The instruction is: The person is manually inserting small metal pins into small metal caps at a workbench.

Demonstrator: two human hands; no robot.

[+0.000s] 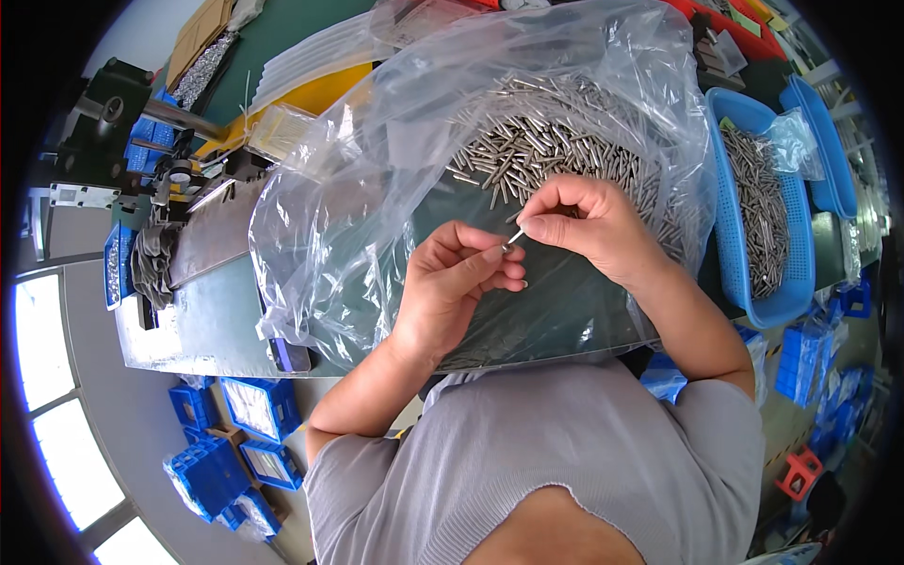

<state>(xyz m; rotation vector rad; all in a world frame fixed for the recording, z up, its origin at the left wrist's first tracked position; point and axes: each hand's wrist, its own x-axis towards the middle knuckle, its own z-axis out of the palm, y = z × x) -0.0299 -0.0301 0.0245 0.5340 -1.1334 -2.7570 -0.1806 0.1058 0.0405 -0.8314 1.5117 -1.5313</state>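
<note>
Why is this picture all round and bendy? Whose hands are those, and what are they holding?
No robot here! A person wears a very wide camera on their head, looking down, so straight edges bend. The left hand and right hand are that person's own. Their fingertips pinch a thin little piece, too small to identify. On the table lies a pile of metal pieces with clear plastic around it. A blue basket holds more.

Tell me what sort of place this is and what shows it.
Probably a small-parts factory or workshop: a heap of slim metal pins lies on the workbench, a blue basket at the right holds more, and blue crates stand below at the left.
</note>
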